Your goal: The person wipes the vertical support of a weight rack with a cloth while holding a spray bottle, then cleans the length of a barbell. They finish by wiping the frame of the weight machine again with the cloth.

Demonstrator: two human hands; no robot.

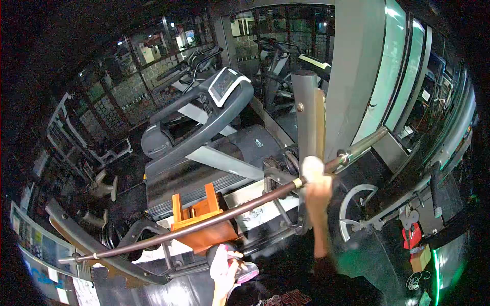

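Note:
A long barbell bar (240,206) runs slantwise across a bench rack, resting near the right upright (308,112) and the left upright (97,250). My right hand (319,189) is stretched forward and closed on a white cloth (312,167), pressed where the bar meets the right upright; both are blurred. My left hand (224,270) is low in front of me, its fingers curled around something pale and overexposed that I cannot make out. Close beside it is a dark shoe with a pink sole (248,273).
Beyond the bar stands an orange-brown wooden stool (204,219). A treadmill (204,153) is behind it. Weight plates (120,234) hang by the left upright. On the right are a curved metal frame (352,209) and a red item (411,236). A grey pillar (352,66) rises behind.

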